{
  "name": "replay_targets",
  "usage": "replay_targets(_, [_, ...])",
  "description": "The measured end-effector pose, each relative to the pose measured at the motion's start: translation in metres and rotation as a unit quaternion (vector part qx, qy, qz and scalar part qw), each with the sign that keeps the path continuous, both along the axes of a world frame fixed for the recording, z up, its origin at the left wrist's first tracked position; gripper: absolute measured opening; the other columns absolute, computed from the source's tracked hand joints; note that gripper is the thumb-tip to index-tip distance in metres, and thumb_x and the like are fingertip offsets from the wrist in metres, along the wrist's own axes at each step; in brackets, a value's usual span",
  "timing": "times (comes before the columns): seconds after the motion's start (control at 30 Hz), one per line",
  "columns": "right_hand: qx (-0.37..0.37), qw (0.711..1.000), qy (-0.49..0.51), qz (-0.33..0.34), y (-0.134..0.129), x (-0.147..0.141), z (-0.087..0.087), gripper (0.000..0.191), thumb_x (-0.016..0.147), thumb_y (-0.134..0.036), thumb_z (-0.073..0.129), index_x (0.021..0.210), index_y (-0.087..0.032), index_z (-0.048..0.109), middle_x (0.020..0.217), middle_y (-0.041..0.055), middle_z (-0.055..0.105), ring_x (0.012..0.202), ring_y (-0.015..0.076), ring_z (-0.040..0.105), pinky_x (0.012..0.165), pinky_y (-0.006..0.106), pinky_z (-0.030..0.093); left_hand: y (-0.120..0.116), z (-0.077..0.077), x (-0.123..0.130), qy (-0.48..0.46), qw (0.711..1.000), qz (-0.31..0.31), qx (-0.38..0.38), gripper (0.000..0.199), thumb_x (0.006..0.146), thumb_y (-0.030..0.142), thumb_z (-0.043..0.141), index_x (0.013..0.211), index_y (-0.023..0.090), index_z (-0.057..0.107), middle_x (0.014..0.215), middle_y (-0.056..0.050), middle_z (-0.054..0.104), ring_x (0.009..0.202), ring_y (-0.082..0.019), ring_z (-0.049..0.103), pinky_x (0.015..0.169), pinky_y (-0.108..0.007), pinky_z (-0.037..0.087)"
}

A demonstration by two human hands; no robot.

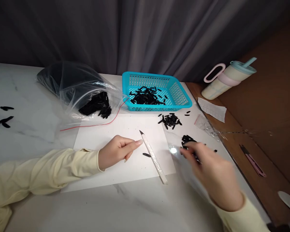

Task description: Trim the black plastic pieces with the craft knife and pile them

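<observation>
Knife (153, 157) at 3 o'clock from my left hand (120, 148), axis 11-to-5, left nearer. Left pinched closed, nothing visible in it. Right hand (214, 170) blurred, black pile (188, 138) at its 11; can't tell grip.

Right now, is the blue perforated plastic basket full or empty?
Neither: the blue perforated plastic basket is partly filled. Small black elongated pieces heap on its floor, below the rim, with bare lattice showing around them.
</observation>
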State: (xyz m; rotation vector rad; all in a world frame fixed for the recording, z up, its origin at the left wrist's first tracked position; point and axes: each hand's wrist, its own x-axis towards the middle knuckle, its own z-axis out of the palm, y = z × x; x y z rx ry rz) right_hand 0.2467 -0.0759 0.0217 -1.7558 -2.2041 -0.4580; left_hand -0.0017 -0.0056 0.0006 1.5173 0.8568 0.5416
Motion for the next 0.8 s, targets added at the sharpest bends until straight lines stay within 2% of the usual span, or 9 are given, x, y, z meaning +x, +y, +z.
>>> replay_targets(0.07, [-0.088,0.983,0.066,0.149,0.008,-0.03,-0.005,0.018,0.09,-0.03,0.043,0.094,-0.015,0.051,0.086,0.0093,0.061,0.073,0.0174,0.059,0.058,0.026,0.042,0.001,-0.002,0.0,-0.003,1.0,0.007,-0.004,0.053,0.086,0.038,0.041,0.038,0.017,0.033,0.037,0.005,0.032,0.039,-0.005,0.029,0.044,-0.024,0.026])
replay_targets(0.13, [-0.152,0.962,0.087,0.211,0.015,-0.052,-0.012,0.019,0.089,-0.028,0.045,0.097,-0.012,0.051,0.094,0.0118,0.057,0.077,0.018,0.055,0.063,0.027,0.043,0.002,-0.003,-0.001,-0.006,1.0,0.013,-0.007,0.052,0.086,0.038,0.041,0.039,0.017,0.033,0.038,0.005,0.032,0.039,-0.005,0.029,0.044,-0.024,0.026])
replay_targets(0.2, [-0.164,0.958,0.059,0.23,0.021,-0.066,-0.019,0.015,0.089,-0.023,0.044,0.091,-0.011,0.053,0.088,0.0106,0.056,0.073,0.0188,0.052,0.061,0.029,0.043,0.003,-0.003,-0.001,-0.008,1.0,0.018,-0.011,0.051,0.086,0.039,0.041,0.041,0.017,0.034,0.039,0.005,0.032,0.039,-0.005,0.028,0.044,-0.024,0.025])
replay_targets(0.33, [-0.092,0.957,-0.069,0.267,0.028,-0.075,-0.028,0.024,0.086,-0.006,0.032,0.082,-0.011,0.055,0.071,0.0071,0.052,0.063,0.0199,0.046,0.055,0.032,0.038,0.002,-0.003,-0.001,-0.013,1.0,0.017,-0.015,0.05,0.085,0.041,0.04,0.042,0.017,0.035,0.04,0.005,0.031,0.039,-0.005,0.027,0.043,-0.024,0.024])
replay_targets(0.43, [-0.087,0.95,-0.06,0.293,0.03,-0.075,-0.024,0.029,0.087,-0.005,0.027,0.089,-0.009,0.056,0.069,0.0073,0.052,0.062,0.0195,0.044,0.054,0.032,0.039,0.002,-0.002,-0.001,-0.013,1.0,0.011,-0.025,0.051,0.085,0.043,0.04,0.042,0.017,0.035,0.039,0.006,0.029,0.038,-0.005,0.026,0.043,-0.024,0.024])
replay_targets(0.53, [-0.134,0.937,0.11,0.304,0.029,-0.073,-0.013,0.032,0.089,-0.006,0.024,0.1,-0.009,0.053,0.077,0.0091,0.055,0.068,0.0183,0.047,0.06,0.031,0.042,0.001,-0.002,0.0,-0.012,0.998,0.012,-0.062,0.049,0.085,0.047,0.037,0.048,0.015,0.041,0.04,0.005,0.031,0.039,-0.006,0.029,0.042,-0.022,0.024])
replay_targets(0.6, [-0.156,0.904,0.271,0.29,0.028,-0.072,-0.008,0.028,0.09,-0.008,0.028,0.099,-0.012,0.054,0.081,0.0086,0.056,0.073,0.0166,0.05,0.064,0.029,0.044,0.0,-0.002,0.0,-0.013,0.995,0.003,-0.096,0.05,0.086,0.051,0.031,0.058,0.014,0.049,0.043,0.004,0.037,0.041,-0.007,0.032,0.041,-0.022,0.024])
replay_targets(0.7, [-0.179,0.832,0.483,0.208,0.025,-0.072,-0.007,0.016,0.089,-0.017,0.042,0.086,-0.017,0.058,0.076,0.0047,0.057,0.067,0.0129,0.053,0.062,0.027,0.045,-0.003,-0.002,-0.001,-0.008,0.995,-0.034,-0.095,0.057,0.087,0.054,0.02,0.073,0.012,0.056,0.049,0.001,0.047,0.04,-0.007,0.034,0.041,-0.022,0.025])
replay_targets(0.8, [-0.215,0.736,0.63,0.122,0.023,-0.076,-0.01,0.011,0.083,-0.025,0.055,0.078,-0.017,0.06,0.067,0.0014,0.057,0.057,0.0108,0.053,0.056,0.025,0.046,-0.008,-0.002,-0.002,-0.02,0.995,-0.09,-0.05,0.055,0.089,0.051,0.02,0.08,0.011,0.057,0.057,-0.001,0.054,0.043,-0.007,0.038,0.044,-0.022,0.03])
